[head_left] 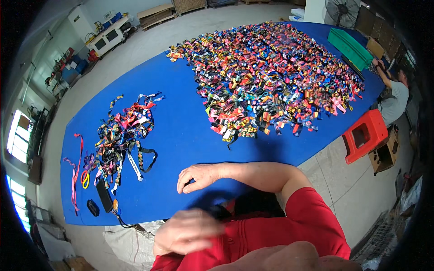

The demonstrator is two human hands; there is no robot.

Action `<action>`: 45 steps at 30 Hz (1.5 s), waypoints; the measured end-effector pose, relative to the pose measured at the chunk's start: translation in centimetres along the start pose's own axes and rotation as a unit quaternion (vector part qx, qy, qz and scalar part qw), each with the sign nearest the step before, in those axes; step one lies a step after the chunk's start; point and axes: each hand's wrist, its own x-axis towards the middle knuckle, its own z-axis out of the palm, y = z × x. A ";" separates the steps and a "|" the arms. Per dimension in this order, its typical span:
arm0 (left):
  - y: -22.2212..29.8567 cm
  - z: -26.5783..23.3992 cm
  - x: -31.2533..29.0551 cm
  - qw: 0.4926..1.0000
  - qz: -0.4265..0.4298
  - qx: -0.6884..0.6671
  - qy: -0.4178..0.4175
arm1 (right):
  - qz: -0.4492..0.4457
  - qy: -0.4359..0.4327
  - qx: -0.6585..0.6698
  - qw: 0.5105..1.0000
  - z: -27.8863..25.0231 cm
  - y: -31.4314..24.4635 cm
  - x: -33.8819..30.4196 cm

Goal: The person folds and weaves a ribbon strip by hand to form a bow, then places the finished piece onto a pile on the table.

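Observation:
My right hand (pixel 198 177) rests on the blue table (pixel 176 122) near its front edge, with the forearm lying across. Its fingers bend loosely downward, a gap shows beside the thumb, and nothing is visible in it. My left hand (pixel 190 231) is raised in front of my red shirt, off the table and smeared by motion, so its fingers cannot be made out. A tangled pile of printed lanyards (pixel 118 135) lies to the left. Beyond my right hand spreads a wide heap of short, colourful looped straps (pixel 271 77).
At the table's left end lie a black phone-like slab (pixel 104 196), a small black case (pixel 92 207), a yellow loop (pixel 85 179) and a pink ribbon (pixel 77 176). A green crate (pixel 349 49) sits far right, near another person (pixel 394 100) and a red stool (pixel 367 135).

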 end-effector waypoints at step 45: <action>-5.4 -3.7 5.1 0.995 -0.052 0.059 -0.064 | 0.043 0.069 0.281 0.956 0.9 3.2 -2.2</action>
